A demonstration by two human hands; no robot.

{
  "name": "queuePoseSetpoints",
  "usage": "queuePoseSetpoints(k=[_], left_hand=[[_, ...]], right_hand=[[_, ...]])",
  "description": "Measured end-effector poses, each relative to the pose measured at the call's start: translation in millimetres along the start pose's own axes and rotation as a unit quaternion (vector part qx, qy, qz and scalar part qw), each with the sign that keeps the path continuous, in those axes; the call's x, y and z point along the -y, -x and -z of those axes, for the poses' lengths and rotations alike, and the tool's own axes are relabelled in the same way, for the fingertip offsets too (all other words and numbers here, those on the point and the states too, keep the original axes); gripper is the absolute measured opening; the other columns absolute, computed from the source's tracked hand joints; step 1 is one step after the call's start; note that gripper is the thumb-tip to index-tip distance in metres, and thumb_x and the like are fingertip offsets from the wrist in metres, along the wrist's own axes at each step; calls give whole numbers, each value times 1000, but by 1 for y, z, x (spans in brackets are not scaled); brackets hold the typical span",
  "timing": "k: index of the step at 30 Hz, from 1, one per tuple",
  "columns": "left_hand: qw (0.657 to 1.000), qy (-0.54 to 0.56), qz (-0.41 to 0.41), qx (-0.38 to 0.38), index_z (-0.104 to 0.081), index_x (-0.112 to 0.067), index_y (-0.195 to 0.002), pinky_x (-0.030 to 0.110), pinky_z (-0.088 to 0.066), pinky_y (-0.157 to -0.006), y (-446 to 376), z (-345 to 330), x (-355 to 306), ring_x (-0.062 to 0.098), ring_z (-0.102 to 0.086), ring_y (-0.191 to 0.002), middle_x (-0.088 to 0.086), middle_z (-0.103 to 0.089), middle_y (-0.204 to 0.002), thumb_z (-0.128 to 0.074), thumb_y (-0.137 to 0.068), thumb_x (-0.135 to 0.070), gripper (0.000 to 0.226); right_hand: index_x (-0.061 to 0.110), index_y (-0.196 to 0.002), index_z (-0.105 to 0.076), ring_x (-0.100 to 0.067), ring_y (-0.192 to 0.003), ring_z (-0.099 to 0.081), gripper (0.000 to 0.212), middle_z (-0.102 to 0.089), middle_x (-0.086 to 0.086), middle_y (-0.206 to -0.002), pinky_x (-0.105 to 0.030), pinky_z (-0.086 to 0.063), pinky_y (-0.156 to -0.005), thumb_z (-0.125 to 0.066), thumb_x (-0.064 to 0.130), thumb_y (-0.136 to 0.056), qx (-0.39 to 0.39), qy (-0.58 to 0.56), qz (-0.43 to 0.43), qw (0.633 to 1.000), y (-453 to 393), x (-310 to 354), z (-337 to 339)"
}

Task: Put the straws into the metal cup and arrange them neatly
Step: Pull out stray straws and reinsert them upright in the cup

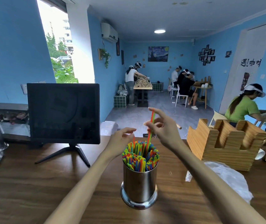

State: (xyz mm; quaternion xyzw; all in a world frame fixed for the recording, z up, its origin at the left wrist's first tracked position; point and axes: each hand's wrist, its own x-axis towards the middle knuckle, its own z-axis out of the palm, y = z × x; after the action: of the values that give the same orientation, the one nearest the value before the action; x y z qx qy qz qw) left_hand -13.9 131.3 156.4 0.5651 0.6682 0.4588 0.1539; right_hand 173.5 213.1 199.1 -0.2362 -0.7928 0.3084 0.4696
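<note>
Overhead, right hand (161, 128) pinching raised straws (150, 126); left hand (121, 139) loosely curled, empty.

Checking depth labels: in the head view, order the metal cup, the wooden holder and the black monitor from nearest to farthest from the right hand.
From the right hand, which pinches a raised straw:
1. metal cup, just below and slightly left of the hand.
2. wooden holder, to its right on the table.
3. black monitor, far to its left, beyond the left hand.
</note>
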Motion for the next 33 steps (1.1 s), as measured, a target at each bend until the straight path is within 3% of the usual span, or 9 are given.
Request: queuePoseSetpoints(k=[3, 9, 15, 19, 23, 25, 28, 31, 33], left_hand=[[999, -24, -28, 11, -66, -32, -128, 10, -46, -86, -2, -10, 0, -9, -57, -103, -15, -63, -121, -54, -104, -25, 27], [992, -94, -48, 68, -64, -29, -133, 32, -46, -106, -13, -20, -6, 11, -58, -121, -3, -65, -133, -44, -105, -15, 37], [992, -63, 4, 107, -68, -28, -127, 31, -50, -102, -10, -19, 1, 11, -63, -112, -5, -70, -120, -40, -109, -26, 33], [994, -17, 18, 107, -67, -22, -128, 23, -50, -95, -4, -19, -3, 4, -63, -104, -6, -68, -114, -39, -109, -20, 34], [995, -9, 39, 95, -66, -22, -131, 20, -48, -92, -3, -21, -3, 9, -61, -110, -6, -65, -118, -38, -110, -21, 35], [995, -16, 48, 87, -66, -24, -132, 16, -47, -85, -4, -23, -2, 5, -60, -103, -9, -62, -116, -39, -110, -25, 35], [996, -4, 48, 78, -68, -25, -127, 18, -50, -85, -3, -27, 1, 5, -62, -102, -6, -67, -117, -39, -110, -25, 34], [996, -2, 43, 74, -69, -24, -125, 31, -52, -98, -2, -30, 5, 13, -64, -112, -1, -70, -122, -39, -110, -25, 34], [997, -4, 40, 66, -69, -25, -123, 26, -50, -89, -3, -31, 7, 14, -63, -112, -1, -69, -121, -40, -109, -26, 32]], right_hand=[[42, -136, -50, -7, -70, -72, 54, -73, 3, -89, -40, -62, -73, -75, 24, -92, 38, 63, 16, 997, 16, -16, -16], [23, -114, -76, -13, -96, -67, 22, -75, 3, -104, -39, -54, -87, -63, 33, -100, 72, 138, 59, 986, 34, -34, -28], [33, -137, -63, -15, -137, -31, 42, -50, 13, -148, -38, -21, -110, -33, 43, -109, 215, 234, 7, 948, 37, -34, -17], [45, -148, -46, -11, -144, -13, 44, -26, 21, -161, -40, -10, -113, -27, 47, -109, 289, 251, -1, 924, 34, -37, -10], [38, -142, -53, -7, -135, -43, 37, -49, 9, -148, -34, -33, -112, -39, 41, -109, 217, 62, -53, 973, 27, -44, -8], [32, -134, -61, -8, -118, -59, 30, -61, 5, -136, -29, -48, -98, -46, 35, -108, 148, -16, -130, 980, 20, -45, -7], [19, -116, -72, -14, -94, -67, 31, -73, -2, -115, -26, -53, -76, -54, 42, -103, 129, -18, -215, 968, 9, -49, -9], [15, -105, -77, -16, -98, -66, 38, -75, -2, -106, -26, -50, -76, -66, 50, -93, 160, 17, -237, 958, 3, -51, -13], [16, -102, -78, -14, -102, -66, 35, -74, 0, -104, -26, -50, -79, -75, 47, -88, 160, 42, -224, 960, 0, -51, -15]])
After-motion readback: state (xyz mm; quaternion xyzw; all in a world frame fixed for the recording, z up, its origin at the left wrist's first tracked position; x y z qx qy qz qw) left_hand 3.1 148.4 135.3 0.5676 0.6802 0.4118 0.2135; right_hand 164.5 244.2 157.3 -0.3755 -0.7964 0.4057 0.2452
